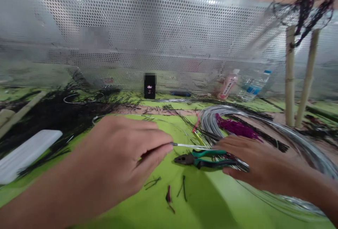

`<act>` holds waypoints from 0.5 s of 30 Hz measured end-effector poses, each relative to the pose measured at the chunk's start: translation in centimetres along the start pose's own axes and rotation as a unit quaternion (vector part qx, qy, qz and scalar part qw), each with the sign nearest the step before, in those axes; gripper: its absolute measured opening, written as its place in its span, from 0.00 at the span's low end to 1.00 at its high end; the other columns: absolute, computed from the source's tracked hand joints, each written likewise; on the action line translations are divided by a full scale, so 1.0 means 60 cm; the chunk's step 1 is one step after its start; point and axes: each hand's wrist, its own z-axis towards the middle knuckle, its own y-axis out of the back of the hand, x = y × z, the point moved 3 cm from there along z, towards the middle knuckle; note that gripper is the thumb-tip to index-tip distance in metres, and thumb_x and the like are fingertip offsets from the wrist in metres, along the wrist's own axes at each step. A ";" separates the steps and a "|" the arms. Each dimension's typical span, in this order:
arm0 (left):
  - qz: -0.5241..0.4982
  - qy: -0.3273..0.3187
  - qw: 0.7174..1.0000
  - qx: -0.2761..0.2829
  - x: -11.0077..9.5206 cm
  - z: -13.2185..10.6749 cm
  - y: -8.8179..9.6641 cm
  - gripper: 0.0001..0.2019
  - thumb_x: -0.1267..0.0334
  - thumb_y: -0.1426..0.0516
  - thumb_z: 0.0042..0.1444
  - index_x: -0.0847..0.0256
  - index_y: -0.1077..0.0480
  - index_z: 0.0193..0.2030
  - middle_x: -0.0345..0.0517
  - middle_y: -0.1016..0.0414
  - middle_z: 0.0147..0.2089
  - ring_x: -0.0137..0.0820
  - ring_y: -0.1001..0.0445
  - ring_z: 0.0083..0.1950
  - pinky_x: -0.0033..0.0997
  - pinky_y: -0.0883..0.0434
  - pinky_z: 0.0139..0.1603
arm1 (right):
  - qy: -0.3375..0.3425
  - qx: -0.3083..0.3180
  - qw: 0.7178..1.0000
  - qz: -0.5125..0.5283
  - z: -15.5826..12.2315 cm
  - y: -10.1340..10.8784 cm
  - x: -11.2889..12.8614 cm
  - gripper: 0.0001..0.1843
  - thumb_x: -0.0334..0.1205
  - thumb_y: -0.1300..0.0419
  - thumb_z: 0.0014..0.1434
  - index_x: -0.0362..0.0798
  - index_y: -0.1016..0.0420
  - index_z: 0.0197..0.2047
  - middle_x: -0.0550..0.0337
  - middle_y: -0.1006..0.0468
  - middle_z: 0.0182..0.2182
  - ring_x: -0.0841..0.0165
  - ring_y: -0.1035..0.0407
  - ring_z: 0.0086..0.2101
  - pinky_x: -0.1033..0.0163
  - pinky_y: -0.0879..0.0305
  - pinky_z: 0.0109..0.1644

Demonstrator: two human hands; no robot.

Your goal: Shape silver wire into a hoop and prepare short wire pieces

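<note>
My left hand (pixel 132 151) pinches the dark-tipped end of a thin silvery wire (pixel 188 146) between thumb and fingers. The wire stretches rightward to the fingertips of my right hand (pixel 250 156). Pliers (pixel 208 159) with green and black handles lie in the grip of my right hand, their dark jaws pointing left and looking closed. Short silvery wire ends (pixel 241 164) show by the palm, partly hidden by the fingers. On the green surface below are small dark snippets (pixel 184 188) and a purple-black scrap (pixel 168 195).
A coil of grey wire (pixel 211 119) curves around the right side, beside purple strands (pixel 237 127). Black bristly material (pixel 55 111) and a white case (pixel 29 155) are at left. A phone (pixel 150 87), two bottles (pixel 227 85) and upright sticks (pixel 289 77) stand near the perforated metal panel (pixel 163 21).
</note>
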 end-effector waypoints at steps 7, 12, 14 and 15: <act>0.030 -0.026 0.999 0.014 -0.007 -0.016 -0.004 0.14 0.66 0.49 0.73 0.54 0.27 0.36 0.41 0.15 0.42 0.35 0.19 0.35 0.41 0.36 0.30 | -0.007 0.100 0.987 -0.128 0.021 -0.098 -0.013 0.23 0.33 0.38 0.48 0.43 0.21 0.49 0.45 0.18 0.45 0.49 0.22 0.43 0.46 0.26 0.45; 0.045 -0.029 0.998 0.031 -0.004 -0.023 -0.007 0.12 0.70 0.49 0.69 0.51 0.26 0.44 0.39 0.15 0.45 0.36 0.19 0.38 0.42 0.38 0.29 | 0.008 0.058 0.989 -0.137 0.042 -0.097 0.001 0.22 0.29 0.39 0.47 0.42 0.21 0.48 0.47 0.16 0.35 0.54 0.22 0.33 0.52 0.29 0.39; 0.047 -0.026 0.998 0.031 -0.003 -0.028 -0.006 0.12 0.70 0.48 0.69 0.50 0.27 0.49 0.38 0.15 0.48 0.35 0.18 0.41 0.42 0.36 0.31 | 0.012 0.026 0.992 -0.124 0.033 -0.082 0.001 0.17 0.25 0.40 0.47 0.46 0.21 0.41 0.54 0.18 0.28 0.58 0.24 0.26 0.57 0.33 0.32; 0.046 -0.026 0.998 0.030 -0.004 -0.030 -0.006 0.13 0.71 0.48 0.69 0.49 0.27 0.51 0.37 0.16 0.48 0.34 0.18 0.41 0.41 0.35 0.32 | 0.017 0.008 0.994 -0.111 0.024 -0.072 0.000 0.15 0.23 0.40 0.47 0.49 0.22 0.36 0.57 0.20 0.24 0.61 0.25 0.23 0.60 0.36 0.28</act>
